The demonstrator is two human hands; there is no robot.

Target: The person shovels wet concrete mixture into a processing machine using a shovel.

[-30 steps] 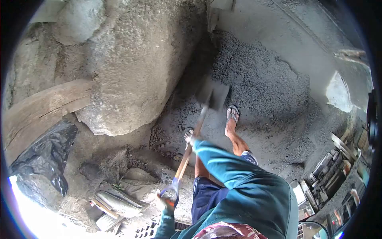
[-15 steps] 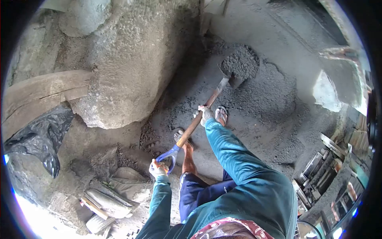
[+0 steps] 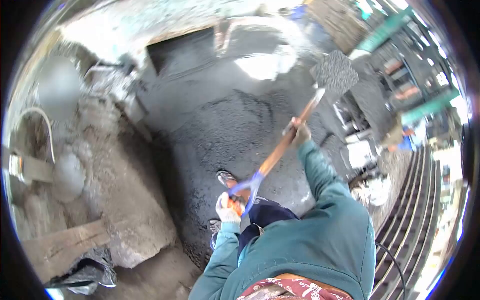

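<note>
Both of my hands are closed on a shovel (image 3: 277, 156) with a wooden shaft and a blue D-shaped handle. My left hand (image 3: 230, 209) wears a pale glove and grips the handle's orange crossbar. Well up the shaft, close to the metal socket, my right hand (image 3: 300, 132) is wrapped round the wood. The blade, at the upper right, bears a heap of dark grey, grainy material (image 3: 336, 73) that hides most of it. A spread of similar dark material (image 3: 235, 125) lies on the floor in front of my feet.
To the left stands a big rough block (image 3: 135, 200), with a wooden beam (image 3: 65, 250) and black plastic (image 3: 92, 272) beside it. Stacked slats or bars (image 3: 415, 200) run along the right. Clutter and a green beam (image 3: 385, 30) are at the upper right.
The loaded shovel has swung to the right and appears raised off the floor pile. My body and view have turned right; both hands keep their hold.
</note>
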